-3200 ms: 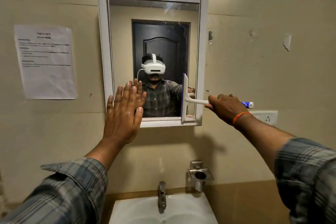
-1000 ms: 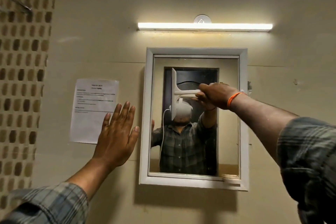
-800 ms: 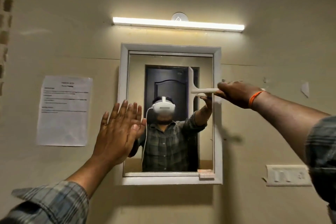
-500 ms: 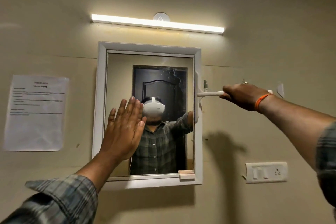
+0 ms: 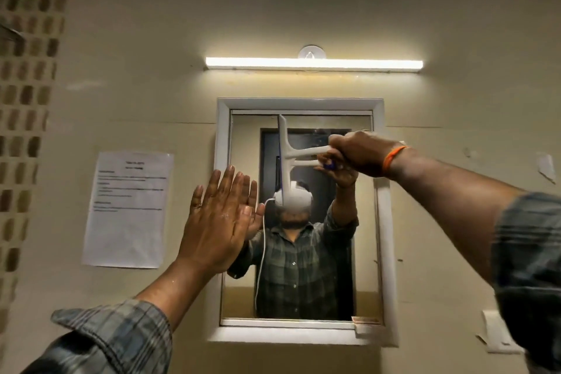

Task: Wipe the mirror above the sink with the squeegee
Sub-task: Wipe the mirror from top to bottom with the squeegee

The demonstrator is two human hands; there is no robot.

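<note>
The mirror [image 5: 361,252] hangs on the beige wall in a white frame [image 5: 299,336]. My right hand [image 5: 359,153] grips the handle of a white squeegee [image 5: 287,158]. Its blade stands upright against the upper middle of the glass, just below the frame's top edge. My left hand [image 5: 217,222] is flat and open, fingers up, over the mirror's left frame edge. The glass reflects a person in a plaid shirt and a dark door. The sink is out of view.
A lit tube lamp [image 5: 314,64] runs above the mirror. A printed paper sheet [image 5: 129,209] is taped to the wall at left. A white switch plate [image 5: 498,334] sits at lower right, partly behind my right arm. Brown mosaic tiles [image 5: 27,100] cover the far left wall.
The squeegee went from the mirror's right frame edge back left to the upper middle of the glass. My left hand stayed flat at the left side. The view shifted left and up.
</note>
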